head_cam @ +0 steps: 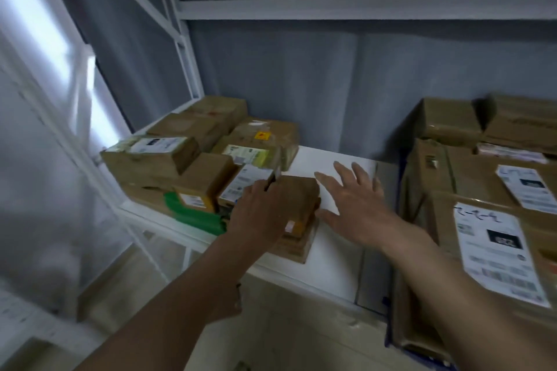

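One white shelf (340, 253) is crowded at its right end by large labelled cartons (482, 190) and at its left by smaller parcels (168, 159), a bare strip being left open between them. At that strip's left edge, near the shelf front, the small brown box (301, 193) is clasped by the left grip (259, 214), while the right grip (358, 202) is held spread and empty just beside it.

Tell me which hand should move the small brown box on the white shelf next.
Left. The left hand grips the small brown box, thumb on its near face. The right hand is open, fingers spread, over the white shelf beside it.
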`<move>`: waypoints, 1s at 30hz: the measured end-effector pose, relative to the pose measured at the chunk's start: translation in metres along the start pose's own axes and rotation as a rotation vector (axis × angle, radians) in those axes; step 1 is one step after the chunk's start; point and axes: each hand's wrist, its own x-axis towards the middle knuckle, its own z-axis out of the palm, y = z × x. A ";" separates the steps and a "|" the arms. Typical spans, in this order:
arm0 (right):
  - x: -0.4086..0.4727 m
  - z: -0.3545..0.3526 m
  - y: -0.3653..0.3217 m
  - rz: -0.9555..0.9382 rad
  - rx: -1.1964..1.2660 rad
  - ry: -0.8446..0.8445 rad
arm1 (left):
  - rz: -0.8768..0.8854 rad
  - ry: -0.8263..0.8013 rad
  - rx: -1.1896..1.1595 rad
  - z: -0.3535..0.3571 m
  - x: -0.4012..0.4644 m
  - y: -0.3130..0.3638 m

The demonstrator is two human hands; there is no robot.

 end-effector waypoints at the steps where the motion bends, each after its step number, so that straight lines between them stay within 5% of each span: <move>1: 0.007 0.003 -0.008 -0.020 0.000 -0.011 | -0.047 -0.010 -0.030 0.001 0.002 -0.012; 10: 0.080 0.017 -0.067 -0.053 0.056 -0.090 | -0.148 -0.125 -0.101 -0.010 0.043 -0.095; 21: 0.215 0.016 -0.076 0.147 0.105 -0.107 | -0.108 -0.155 -0.126 -0.048 0.220 -0.153; 30: 0.323 0.043 -0.048 0.341 0.353 -0.101 | -0.089 -0.361 -0.187 0.019 0.358 -0.175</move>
